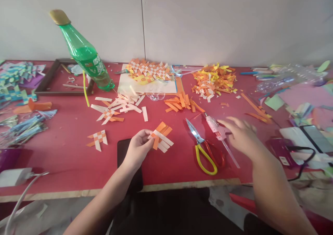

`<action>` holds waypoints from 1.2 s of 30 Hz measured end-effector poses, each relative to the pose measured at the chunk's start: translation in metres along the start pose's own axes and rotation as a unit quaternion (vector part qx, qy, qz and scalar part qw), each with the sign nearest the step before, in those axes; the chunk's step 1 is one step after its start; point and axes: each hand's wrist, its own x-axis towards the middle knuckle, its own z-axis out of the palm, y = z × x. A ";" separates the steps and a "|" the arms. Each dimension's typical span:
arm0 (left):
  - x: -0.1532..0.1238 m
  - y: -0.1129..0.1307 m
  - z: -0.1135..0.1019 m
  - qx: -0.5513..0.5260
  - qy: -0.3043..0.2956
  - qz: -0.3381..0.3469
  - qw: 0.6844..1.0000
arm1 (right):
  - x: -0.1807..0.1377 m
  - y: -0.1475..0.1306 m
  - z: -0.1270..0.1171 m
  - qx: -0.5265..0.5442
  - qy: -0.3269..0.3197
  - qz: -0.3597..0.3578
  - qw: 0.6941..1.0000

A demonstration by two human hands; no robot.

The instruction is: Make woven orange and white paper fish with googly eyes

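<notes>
My left hand (138,147) pinches a small woven piece of orange and white paper strips (161,136) just above the red table (65,158). My right hand (240,133) is blurred by motion, fingers stretched out flat, hovering over a pink and white glue gun (215,127). Scissors (204,148) with yellow and red handles lie between the two hands. A finished woven piece (98,139) rests left of my left hand.
A green bottle (85,56) leans at the back left beside a dark frame (49,86). Loose white and orange strips (119,106), a pile of woven pieces (148,70) and orange-yellow scraps (214,78) fill the middle. Phones (310,138) and a cable lie right.
</notes>
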 end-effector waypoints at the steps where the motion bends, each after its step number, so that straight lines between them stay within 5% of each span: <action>1: -0.001 0.000 0.001 0.003 -0.003 -0.002 1.000 | 0.002 -0.014 -0.006 0.010 0.020 0.018 1.000; 4: -0.003 0.000 0.003 0.016 -0.022 -0.008 1.000 | 0.004 -0.083 -0.029 0.172 0.112 0.017 0.979; 8: -0.005 0.001 0.005 0.032 -0.053 -0.006 0.998 | -0.003 -0.187 -0.039 0.357 0.088 -0.041 0.929; 11: -0.005 0.002 0.005 0.039 -0.065 0.000 0.997 | -0.007 -0.229 -0.029 0.388 0.135 -0.008 0.912; 15: -0.006 0.005 0.006 0.037 -0.081 0.006 0.996 | -0.003 -0.233 -0.017 0.451 0.186 0.066 0.870; 20: -0.009 0.008 0.010 0.032 -0.120 -0.009 0.992 | 0.008 -0.214 -0.011 0.646 0.073 0.172 0.740; 22: -0.009 0.008 0.009 0.034 -0.115 -0.013 0.993 | 0.010 -0.210 -0.008 0.674 0.037 0.188 0.713; 36: -0.004 0.003 0.005 -0.003 -0.089 -0.072 0.993 | 0.008 -0.209 -0.011 0.692 -0.008 0.212 0.690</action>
